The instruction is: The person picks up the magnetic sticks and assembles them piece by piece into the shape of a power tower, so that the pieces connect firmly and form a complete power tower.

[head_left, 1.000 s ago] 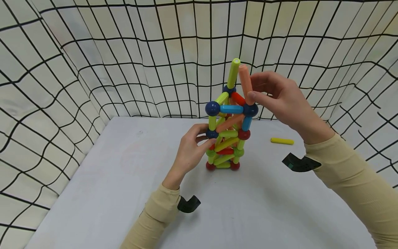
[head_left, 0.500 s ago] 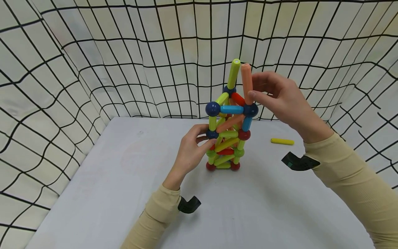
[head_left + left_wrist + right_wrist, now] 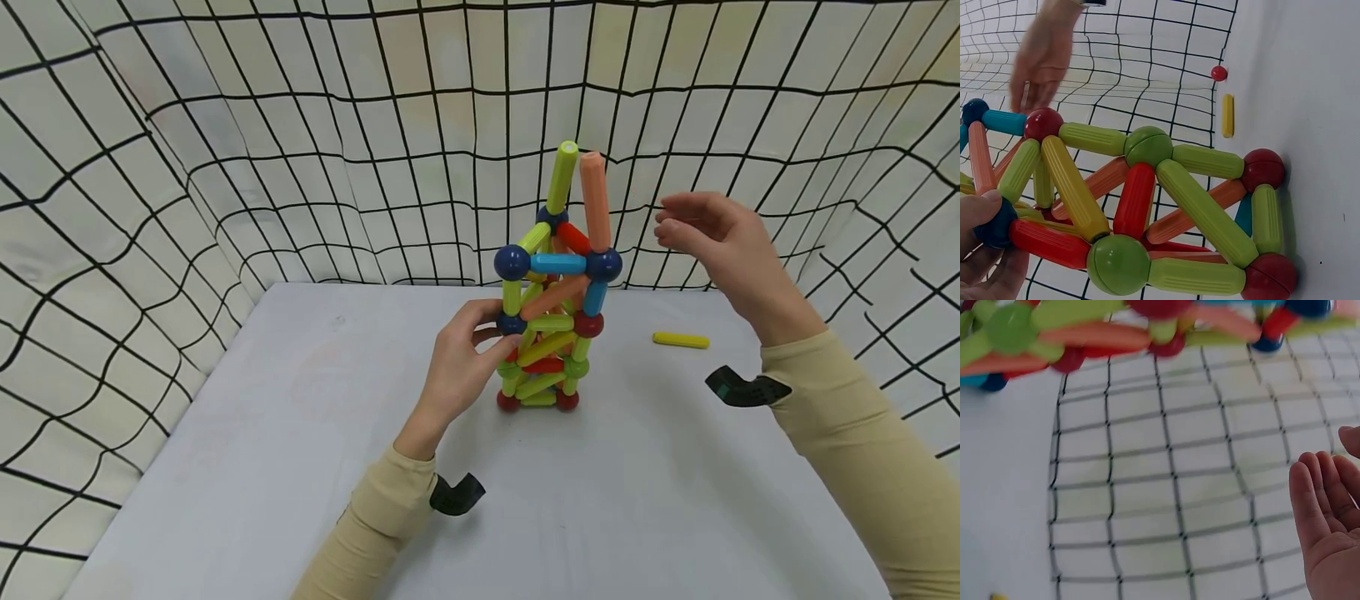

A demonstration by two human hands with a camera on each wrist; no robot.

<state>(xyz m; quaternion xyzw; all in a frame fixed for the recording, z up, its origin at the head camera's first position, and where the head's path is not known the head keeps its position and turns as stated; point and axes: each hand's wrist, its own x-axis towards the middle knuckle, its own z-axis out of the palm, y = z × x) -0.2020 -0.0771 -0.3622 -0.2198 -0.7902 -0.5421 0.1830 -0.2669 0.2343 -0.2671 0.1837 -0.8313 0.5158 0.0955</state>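
Note:
A tall tower of coloured magnetic rods and balls stands upright on the white table. My left hand pinches a dark blue ball on the tower's left side between thumb and fingers. An orange rod rises from the blue ball at the top right corner. Behind it a lime green rod points up from another blue ball. My right hand is apart from the tower, off to its right, holding nothing; its fingers look relaxed in the right wrist view.
To the right of the tower lies a loose yellow rod on the table. A red ball shows near that rod in the left wrist view. Black-grid netting walls the back and both sides.
The orange rod went from tilted to nearly upright on the top right ball. My right hand let go of it and moved right. The left hand kept its place.

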